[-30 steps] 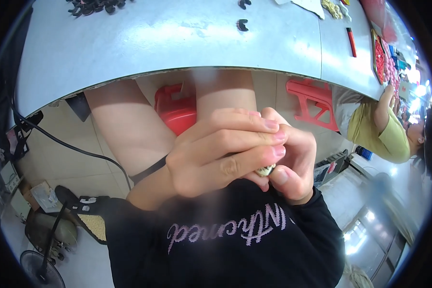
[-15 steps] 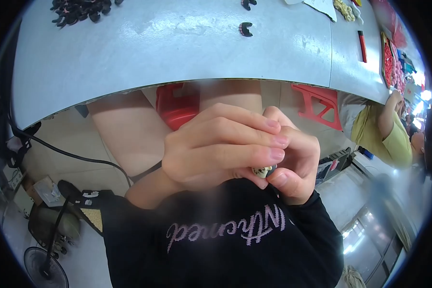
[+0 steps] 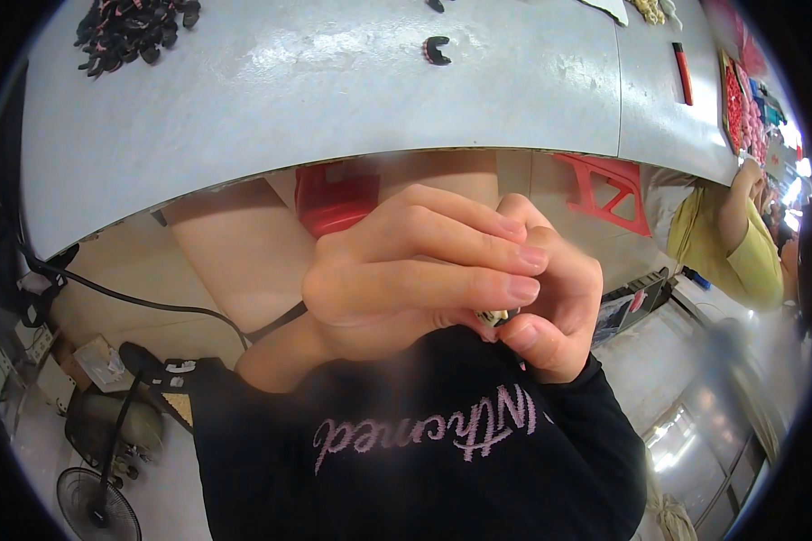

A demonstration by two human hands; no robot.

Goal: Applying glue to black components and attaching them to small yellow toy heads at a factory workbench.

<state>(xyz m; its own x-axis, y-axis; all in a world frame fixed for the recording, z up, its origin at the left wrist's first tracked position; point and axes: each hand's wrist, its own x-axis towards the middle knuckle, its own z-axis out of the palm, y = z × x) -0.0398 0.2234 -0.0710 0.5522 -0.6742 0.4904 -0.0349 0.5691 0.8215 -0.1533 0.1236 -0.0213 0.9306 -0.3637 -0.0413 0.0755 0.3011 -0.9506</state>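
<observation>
Both my hands are pressed together close under the camera, above my lap. My left hand [image 3: 406, 279] lies in front with its fingers folded over my right hand [image 3: 555, 307]. Pinched between the fingertips of the two hands is a small pale object [image 3: 494, 316], mostly hidden, so its shape is unclear. My black top with pink lettering [image 3: 424, 433] fills the lower middle of the view.
A grey table [image 3: 289, 99] curves across the top, with a pile of small black pieces [image 3: 131, 32] at its far left and one black curved piece [image 3: 436, 50]. A red stool [image 3: 334, 198] stands under it. A person in yellow [image 3: 740, 243] sits at right. A fan [image 3: 95, 500] stands lower left.
My joined hands have stayed together and shifted slightly lower in view; the small object remains pinched between the fingertips.
</observation>
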